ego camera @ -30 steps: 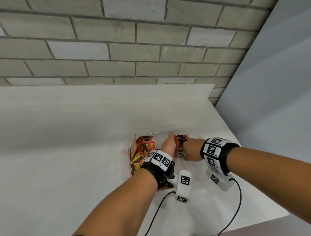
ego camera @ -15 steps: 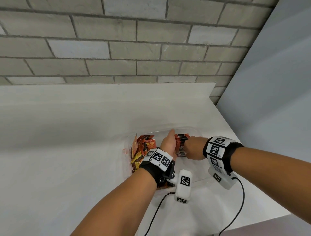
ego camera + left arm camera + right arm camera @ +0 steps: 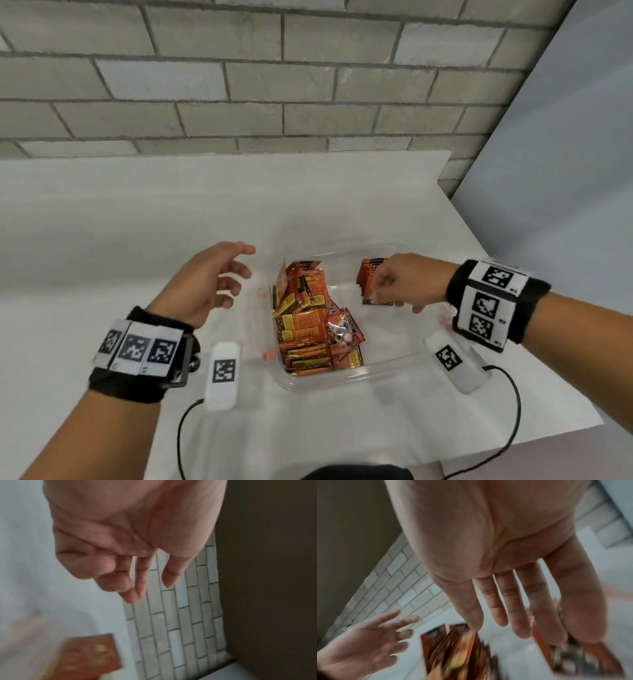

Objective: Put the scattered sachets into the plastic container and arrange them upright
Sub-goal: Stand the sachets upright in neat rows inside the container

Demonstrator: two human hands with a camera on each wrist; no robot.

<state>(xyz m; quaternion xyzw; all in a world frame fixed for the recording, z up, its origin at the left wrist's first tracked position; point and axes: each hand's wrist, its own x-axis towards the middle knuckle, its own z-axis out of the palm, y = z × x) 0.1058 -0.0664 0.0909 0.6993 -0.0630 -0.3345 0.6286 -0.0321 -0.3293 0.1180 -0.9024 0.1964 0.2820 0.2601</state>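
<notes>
On the white counter (image 3: 102, 240), at about 5 o'clock from its middle, stands the clear plastic container (image 3: 383, 371). Inside it, along the 9 o'clock wall, lies a loose heap of orange and red sachets (image 3: 308, 329), some flat, some leaning on one another. At the 1 o'clock part of the container a small row of sachets (image 3: 368, 277) stands upright, packed face to face.

At that row is the right hand (image 3: 407, 279), coming in from 3 o'clock; its fingertips touch the nearest sachets from above. The right wrist view shows the fingers (image 3: 518, 608) fairly straight and close together over blurred sachets, but whether they pinch one I cannot tell.

Outside the container, at its 9 o'clock side, the left hand (image 3: 205, 284) hovers above the counter with fingers spread and relaxed, holding nothing. The left wrist view confirms loose fingers (image 3: 130, 585) with a blurred sachet edge below them.

Behind the counter, at 12 o'clock, rises a grey brick wall (image 3: 274, 85).
</notes>
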